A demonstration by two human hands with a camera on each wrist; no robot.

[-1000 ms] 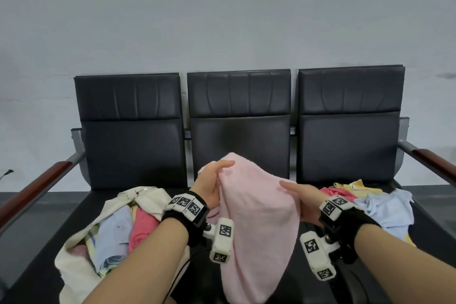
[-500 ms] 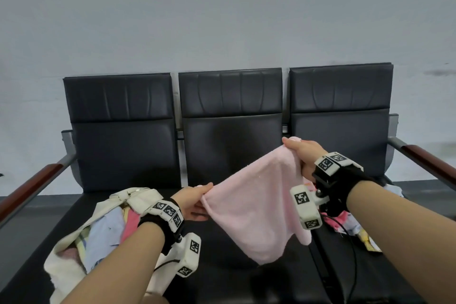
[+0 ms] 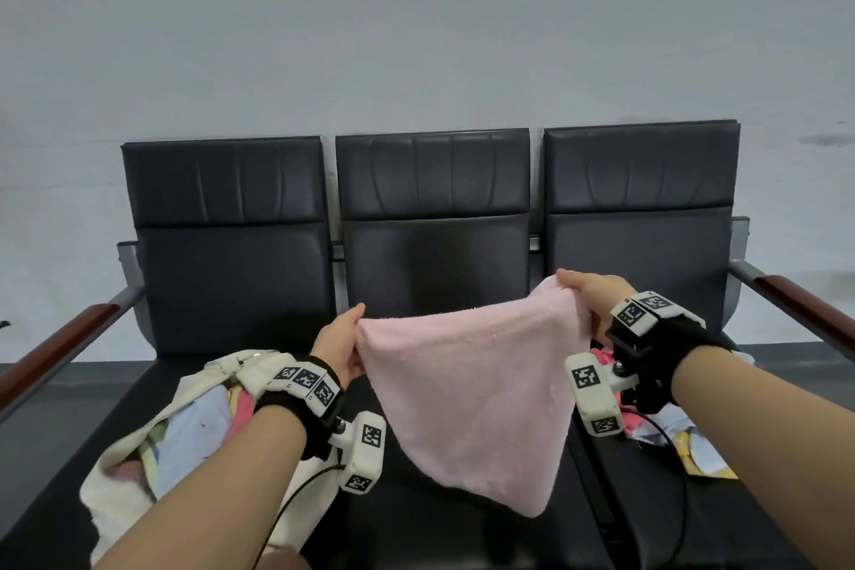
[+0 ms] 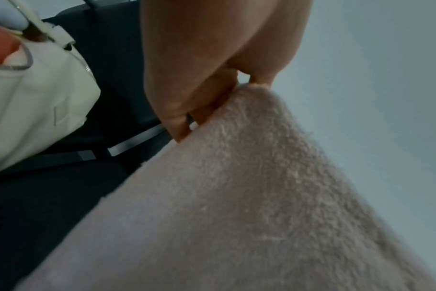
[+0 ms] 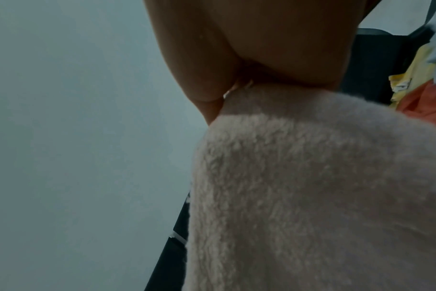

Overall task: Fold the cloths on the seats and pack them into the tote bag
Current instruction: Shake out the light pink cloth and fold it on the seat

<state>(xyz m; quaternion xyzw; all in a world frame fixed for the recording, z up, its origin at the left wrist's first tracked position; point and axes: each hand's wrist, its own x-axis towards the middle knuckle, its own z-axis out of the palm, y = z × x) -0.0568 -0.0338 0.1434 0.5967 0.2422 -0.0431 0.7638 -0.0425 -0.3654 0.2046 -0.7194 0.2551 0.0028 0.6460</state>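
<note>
A fluffy pale-pink cloth [image 3: 467,389] hangs stretched above the middle seat [image 3: 435,518], tapering to a low point; the left hand [image 3: 340,349] and right hand [image 3: 594,299] each pinch an upper corner.

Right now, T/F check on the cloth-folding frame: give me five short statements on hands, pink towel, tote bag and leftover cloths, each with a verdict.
1. Both hands hold the pink towel. True: the left hand pinches one upper corner and the right hand the other.
2. The pink towel lies flat on the middle seat. False: it hangs in the air between the hands, one corner pointing down.
3. The tote bag is on the left seat with cloths already inside. True.
4. The tote bag is black. False: it is cream white.
5. No cloths remain on the right seat. False: a pile of loose cloths still lies there, behind the right wrist.
</note>
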